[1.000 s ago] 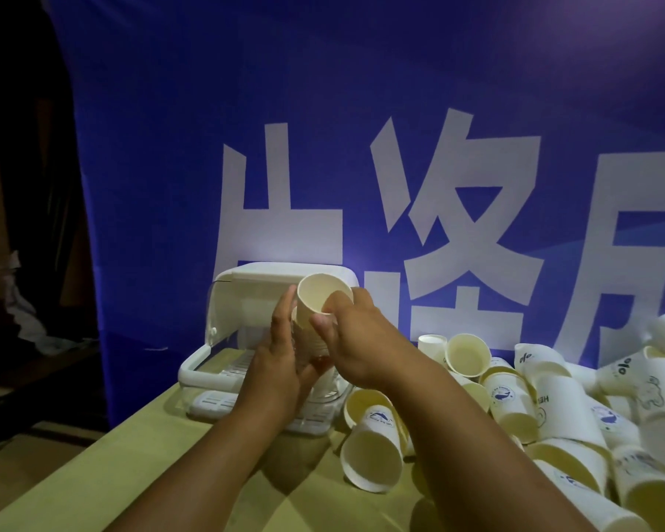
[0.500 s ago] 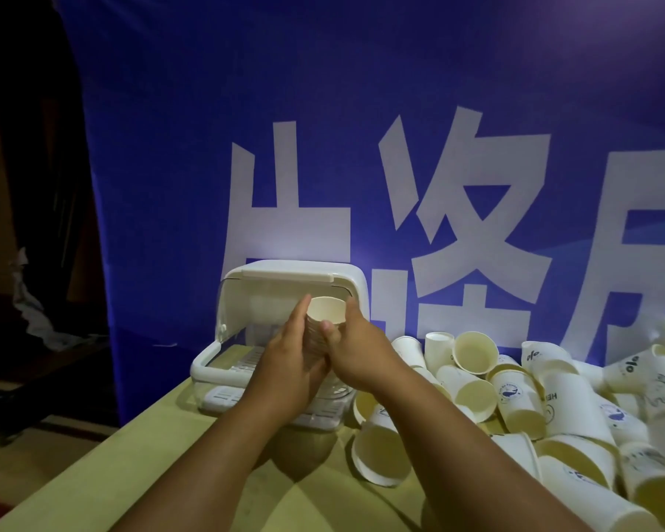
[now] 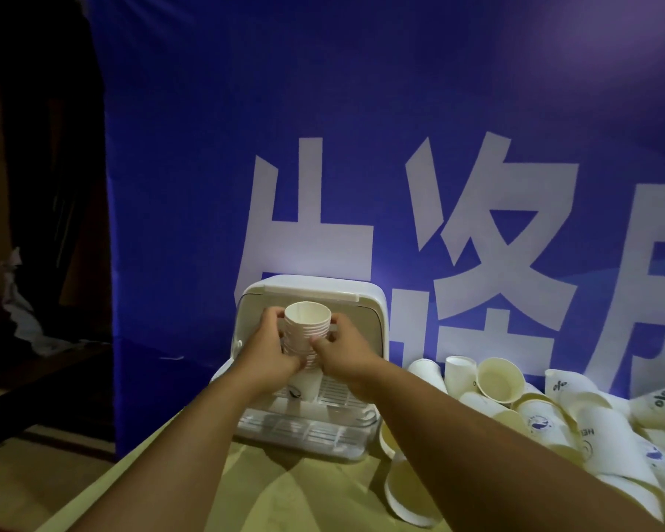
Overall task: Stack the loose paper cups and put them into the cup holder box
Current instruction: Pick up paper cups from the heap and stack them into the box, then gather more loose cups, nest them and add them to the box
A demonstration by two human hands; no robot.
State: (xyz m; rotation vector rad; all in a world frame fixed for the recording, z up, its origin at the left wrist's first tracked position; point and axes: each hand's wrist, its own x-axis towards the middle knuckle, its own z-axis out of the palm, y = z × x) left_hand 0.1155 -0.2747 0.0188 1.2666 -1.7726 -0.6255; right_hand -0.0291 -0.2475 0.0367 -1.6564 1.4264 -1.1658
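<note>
Two grips, left grip and right grip, pinch the upright cup stack; the cup holder box sits right below.

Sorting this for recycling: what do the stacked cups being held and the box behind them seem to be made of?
Cup stack: thin paper by the look, matte off-white, with rolled rims showing as close ridges. Cup holder box: probably moulded plastic, a smooth opaque white shell with rounded corners. Its base looks clear and glossy, with a slatted rack inside.
</note>
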